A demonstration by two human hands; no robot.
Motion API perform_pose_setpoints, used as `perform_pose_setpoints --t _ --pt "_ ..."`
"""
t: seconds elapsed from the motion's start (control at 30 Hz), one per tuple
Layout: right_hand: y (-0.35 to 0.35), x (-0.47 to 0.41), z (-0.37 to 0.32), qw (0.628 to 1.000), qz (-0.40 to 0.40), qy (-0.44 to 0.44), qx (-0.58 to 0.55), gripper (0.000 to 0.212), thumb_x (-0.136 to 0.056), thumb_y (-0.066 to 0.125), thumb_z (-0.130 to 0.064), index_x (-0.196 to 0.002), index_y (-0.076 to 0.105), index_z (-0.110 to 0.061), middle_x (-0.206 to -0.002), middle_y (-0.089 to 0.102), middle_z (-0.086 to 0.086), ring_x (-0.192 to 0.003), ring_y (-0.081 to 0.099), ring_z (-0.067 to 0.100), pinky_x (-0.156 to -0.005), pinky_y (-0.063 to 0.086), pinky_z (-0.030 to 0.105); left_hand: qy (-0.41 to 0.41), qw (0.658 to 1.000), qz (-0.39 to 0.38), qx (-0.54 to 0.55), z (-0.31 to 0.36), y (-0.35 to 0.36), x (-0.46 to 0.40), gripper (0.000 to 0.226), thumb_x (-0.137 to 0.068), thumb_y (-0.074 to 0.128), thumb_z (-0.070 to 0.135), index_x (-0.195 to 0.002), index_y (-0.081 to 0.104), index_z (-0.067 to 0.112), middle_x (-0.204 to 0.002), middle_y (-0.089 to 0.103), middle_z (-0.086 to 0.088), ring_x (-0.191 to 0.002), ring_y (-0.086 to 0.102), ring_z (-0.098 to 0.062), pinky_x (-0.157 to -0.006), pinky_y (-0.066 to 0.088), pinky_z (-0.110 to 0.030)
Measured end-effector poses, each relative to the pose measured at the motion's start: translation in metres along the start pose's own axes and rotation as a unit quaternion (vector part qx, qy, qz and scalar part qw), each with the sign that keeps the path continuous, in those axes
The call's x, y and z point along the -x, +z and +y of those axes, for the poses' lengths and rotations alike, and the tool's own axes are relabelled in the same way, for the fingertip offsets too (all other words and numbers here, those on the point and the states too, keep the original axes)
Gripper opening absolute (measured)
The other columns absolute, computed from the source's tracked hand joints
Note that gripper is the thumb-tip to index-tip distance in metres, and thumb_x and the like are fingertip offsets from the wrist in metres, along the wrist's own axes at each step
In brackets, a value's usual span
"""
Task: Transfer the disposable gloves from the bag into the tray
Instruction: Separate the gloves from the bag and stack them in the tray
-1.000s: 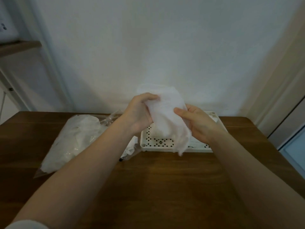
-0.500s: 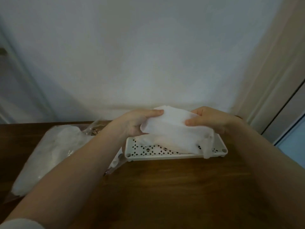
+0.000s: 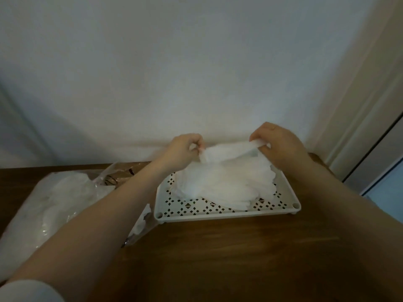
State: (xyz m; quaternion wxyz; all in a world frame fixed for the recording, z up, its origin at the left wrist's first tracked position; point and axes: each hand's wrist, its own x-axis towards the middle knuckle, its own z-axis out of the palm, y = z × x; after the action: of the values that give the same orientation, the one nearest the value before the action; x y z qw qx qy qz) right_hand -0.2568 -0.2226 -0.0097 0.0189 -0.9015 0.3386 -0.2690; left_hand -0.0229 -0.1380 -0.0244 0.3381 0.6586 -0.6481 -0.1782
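Observation:
A stack of thin white disposable gloves (image 3: pixel 226 182) lies spread in the white perforated tray (image 3: pixel 226 214) at the back of the wooden table. My left hand (image 3: pixel 183 149) pinches the left end of the stack's raised cuff edge, and my right hand (image 3: pixel 277 142) pinches its right end, both above the tray's far side. The glove fingers fan out toward the tray's front right. A clear plastic bag (image 3: pixel 50 205) holding more white gloves lies to the left of the tray, partly under my left forearm.
The wooden table (image 3: pixel 239 258) runs up to a white wall (image 3: pixel 196 73). A door frame (image 3: pixel 370 127) stands at the right. The bag's open mouth (image 3: pixel 122 175) lies crumpled beside the tray's left edge.
Both hands have carried the glove stack from in front of me down and forward into the tray, where it now lies spread. The hands have moved apart along its cuff edge.

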Motion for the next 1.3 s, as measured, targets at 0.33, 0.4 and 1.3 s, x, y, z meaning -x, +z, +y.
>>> perform_pose_setpoints --t 0.33,0.4,1.3 --pt "0.038 0.044 -0.028 0.962 -0.261 0.031 0.072 0.060 -0.089 0.029 -0.065 -0.090 0.073 -0.024 -0.101 0.061 -0.003 -0.099 0.047 0.015 -0.096 0.035 0.036 0.038 0.947 -0.136 -0.288 -0.027 0.012 0.028 0.030 -0.085 0.045 -0.003 -0.070 0.051 0.021 -0.084 0.054 0.004 -0.100 0.050 -0.017 -0.117 0.010 -0.041" --pt "0.038 0.043 -0.035 0.972 -0.206 0.096 0.052 0.080 -0.086 0.012 -0.071 -0.055 0.059 -0.015 -0.069 0.057 0.001 -0.074 0.046 0.015 -0.088 0.042 0.037 0.026 0.941 -0.168 -0.293 -0.027 0.013 0.033 0.025 -0.094 0.038 0.009 -0.074 0.051 0.018 -0.101 0.060 0.001 -0.131 0.035 -0.019 -0.118 -0.001 -0.041" --pt "0.051 0.031 -0.121 0.991 -0.123 0.045 -0.026 0.041 -0.099 0.039 -0.038 -0.132 0.051 -0.017 -0.143 0.044 0.002 -0.135 0.033 0.020 -0.112 0.021 0.039 -0.019 0.987 0.125 -0.101 0.004 -0.035 0.089 0.021 -0.097 0.043 0.025 -0.105 0.060 0.014 -0.111 0.060 0.001 -0.100 0.054 -0.014 -0.085 0.042 -0.028"
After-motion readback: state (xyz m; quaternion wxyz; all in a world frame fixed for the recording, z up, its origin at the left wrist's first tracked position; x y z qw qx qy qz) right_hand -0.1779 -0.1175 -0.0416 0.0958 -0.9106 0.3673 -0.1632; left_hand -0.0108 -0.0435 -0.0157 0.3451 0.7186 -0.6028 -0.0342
